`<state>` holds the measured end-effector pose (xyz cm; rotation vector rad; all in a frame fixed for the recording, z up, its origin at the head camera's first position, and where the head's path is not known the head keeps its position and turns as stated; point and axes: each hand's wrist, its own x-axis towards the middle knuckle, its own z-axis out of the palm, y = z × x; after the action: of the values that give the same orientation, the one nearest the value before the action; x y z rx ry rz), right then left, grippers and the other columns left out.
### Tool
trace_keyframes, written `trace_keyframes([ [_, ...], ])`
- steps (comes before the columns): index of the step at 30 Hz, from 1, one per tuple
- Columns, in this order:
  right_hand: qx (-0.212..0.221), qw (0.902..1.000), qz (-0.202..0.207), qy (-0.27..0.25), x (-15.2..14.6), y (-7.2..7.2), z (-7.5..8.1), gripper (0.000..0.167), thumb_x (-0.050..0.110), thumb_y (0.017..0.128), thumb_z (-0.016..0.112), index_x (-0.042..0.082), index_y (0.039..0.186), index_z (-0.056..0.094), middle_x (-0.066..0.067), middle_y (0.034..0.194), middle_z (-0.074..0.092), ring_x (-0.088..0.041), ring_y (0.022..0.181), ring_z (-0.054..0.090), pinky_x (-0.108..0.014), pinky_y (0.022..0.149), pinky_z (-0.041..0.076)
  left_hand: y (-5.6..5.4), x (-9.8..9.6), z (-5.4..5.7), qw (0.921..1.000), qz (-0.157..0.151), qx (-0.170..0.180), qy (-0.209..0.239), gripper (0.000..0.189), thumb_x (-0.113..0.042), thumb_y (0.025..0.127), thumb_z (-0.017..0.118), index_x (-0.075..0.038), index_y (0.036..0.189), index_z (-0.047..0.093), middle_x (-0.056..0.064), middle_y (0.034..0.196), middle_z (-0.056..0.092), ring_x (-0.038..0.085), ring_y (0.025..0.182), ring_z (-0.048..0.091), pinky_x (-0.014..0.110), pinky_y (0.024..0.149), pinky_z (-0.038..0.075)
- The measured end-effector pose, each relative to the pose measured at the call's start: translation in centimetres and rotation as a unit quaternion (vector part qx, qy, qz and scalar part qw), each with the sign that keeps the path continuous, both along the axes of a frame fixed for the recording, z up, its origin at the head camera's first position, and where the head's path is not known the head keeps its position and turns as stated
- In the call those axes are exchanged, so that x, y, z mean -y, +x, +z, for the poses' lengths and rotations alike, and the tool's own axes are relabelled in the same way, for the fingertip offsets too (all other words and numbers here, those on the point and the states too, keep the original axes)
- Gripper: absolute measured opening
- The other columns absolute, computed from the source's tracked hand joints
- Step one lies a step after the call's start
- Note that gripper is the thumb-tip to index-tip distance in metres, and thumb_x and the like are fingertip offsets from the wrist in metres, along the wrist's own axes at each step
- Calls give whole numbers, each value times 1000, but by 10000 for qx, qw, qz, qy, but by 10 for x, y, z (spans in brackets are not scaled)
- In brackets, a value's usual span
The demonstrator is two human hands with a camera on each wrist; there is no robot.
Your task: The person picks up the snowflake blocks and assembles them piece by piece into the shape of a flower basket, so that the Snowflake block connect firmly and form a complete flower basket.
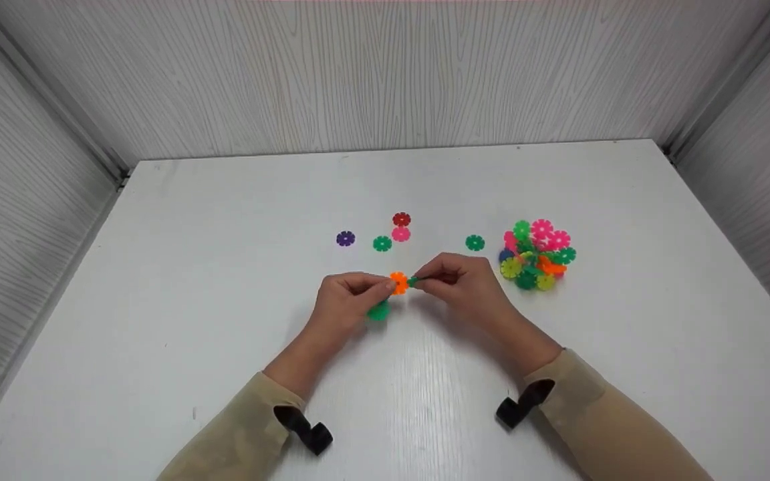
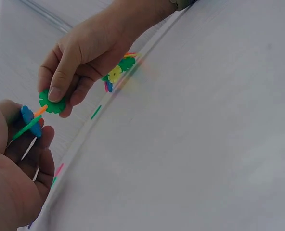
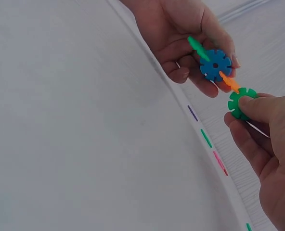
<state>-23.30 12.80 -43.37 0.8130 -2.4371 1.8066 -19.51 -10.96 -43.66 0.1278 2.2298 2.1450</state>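
Note:
My left hand (image 1: 345, 297) pinches a small cluster of slotted plastic flower discs. In the right wrist view the cluster shows a blue disc (image 3: 208, 72) with a green disc (image 3: 197, 47) on one side and an orange disc (image 3: 230, 83) on the other. Thumb and fingers of my right hand (image 1: 468, 282) pinch another green disc (image 3: 233, 106) by its face. Its edge meets the orange disc's edge, at right angles to it; how deep the slots sit in each other I cannot tell.
Beyond the hands lie loose discs: purple (image 1: 345, 238), green (image 1: 382, 244), pink (image 1: 400, 234), red (image 1: 402, 219) and another green disc (image 1: 475, 242). To the right stands a ball-like cluster of joined colourful discs (image 1: 542, 230). Pale panels (image 1: 385, 80) enclose the white table (image 1: 224, 234).

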Motion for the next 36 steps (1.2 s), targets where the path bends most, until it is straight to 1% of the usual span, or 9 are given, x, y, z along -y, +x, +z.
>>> trace_keyframes([
  [5, 253, 9996, 80, 82, 1, 2, 5, 9, 16, 95, 83, 22, 102, 84, 4, 97, 80, -20, 92, 73, -30, 83, 62, -1, 0, 4, 9994, -29, 323, 83, 27, -10, 95, 82, -1, 119, 78, 11, 101, 80, 21, 94, 77, 27, 87, 60],
  [8, 302, 9994, 182, -30, 1, 3, 7, 10, 13, 95, 82, 19, 101, 85, 1, 97, 80, -23, 91, 74, -31, 82, 62, -1, 0, 6, 9993, -51, 352, 135, 23, -9, 93, 83, -2, 115, 81, 10, 104, 80, 20, 95, 77, 28, 87, 61],
  [15, 254, 9993, 195, -216, 2, 4, 9, 10, 5, 94, 81, 9, 102, 85, -4, 98, 81, -22, 91, 77, -33, 83, 63, -1, -2, 7, 9995, -18, 288, 137, 18, -10, 93, 83, -3, 110, 82, 11, 104, 80, 22, 95, 76, 28, 87, 61],
  [22, -36, 9993, 255, -277, 5, 4, 6, 11, 5, 93, 82, 10, 102, 85, -4, 97, 81, -23, 89, 77, -31, 82, 63, 0, -7, 8, 9986, 188, 426, 263, 17, -9, 93, 83, -3, 108, 83, 12, 104, 80, 23, 94, 77, 27, 86, 62],
  [25, 77, 9992, 345, -210, 3, 4, 6, 14, 8, 94, 81, 11, 107, 84, -4, 102, 81, -23, 93, 77, -31, 85, 63, 0, -8, 7, 9987, 197, 365, 295, 17, -11, 94, 82, -3, 110, 82, 12, 104, 80, 24, 95, 77, 28, 87, 62],
  [28, 317, 9987, 410, -16, -2, 1, 7, 28, 13, 96, 81, 9, 123, 78, -7, 119, 77, -20, 108, 74, -30, 93, 60, -1, -8, 6, 9985, 263, 322, 356, 18, -12, 96, 81, -4, 111, 82, 12, 105, 80, 24, 96, 76, 28, 88, 61],
  [30, 551, 9982, 235, -33, -7, -3, 7, 40, 15, 97, 81, 9, 134, 71, -10, 133, 71, -20, 116, 72, -30, 97, 59, -2, -7, 5, 9976, 411, 352, 429, 17, -12, 96, 81, -4, 111, 82, 11, 106, 80, 24, 96, 76, 28, 89, 61],
  [32, 790, 9967, -163, -124, -12, -6, 7, 50, 18, 97, 81, 10, 143, 64, -11, 144, 64, -20, 119, 70, -29, 97, 58, -3, -5, 4, 9962, 583, 398, 505, 16, -12, 96, 80, -5, 111, 82, 11, 106, 79, 23, 96, 76, 27, 89, 61],
  [36, 1254, 9865, -1021, -257, -21, -11, 7, 63, 20, 97, 81, 16, 153, 53, -9, 156, 53, -22, 113, 72, -27, 93, 59, -4, -1, 2, 9944, 729, 466, 611, 16, -10, 96, 80, -4, 111, 81, 12, 106, 79, 22, 95, 76, 26, 88, 61],
])
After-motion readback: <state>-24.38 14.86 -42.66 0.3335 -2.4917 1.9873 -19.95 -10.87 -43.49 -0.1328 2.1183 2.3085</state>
